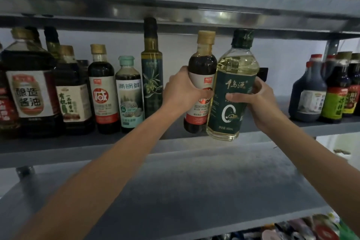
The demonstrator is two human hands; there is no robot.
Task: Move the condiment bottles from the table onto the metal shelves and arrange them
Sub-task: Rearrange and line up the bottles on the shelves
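grey metal shelf (194,191) matt, speckled; clear plastic oil bottle (231,87) glossy.

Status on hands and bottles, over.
Left hand grips dark sauce bottle. Right hand grips pale oil bottle, tilted. Both at shelf front, between olive oil bottle and red-capped bottles.

One head-worn camera faces the metal shelves (194,181) from close range.

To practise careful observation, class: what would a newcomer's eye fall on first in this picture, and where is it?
At centre, the left hand grips a dark soy sauce bottle and the right hand a pale oil bottle with a green label, side by side at the metal shelf. They fill the gap between a tall olive oil bottle on the left and a dark jug on the right.
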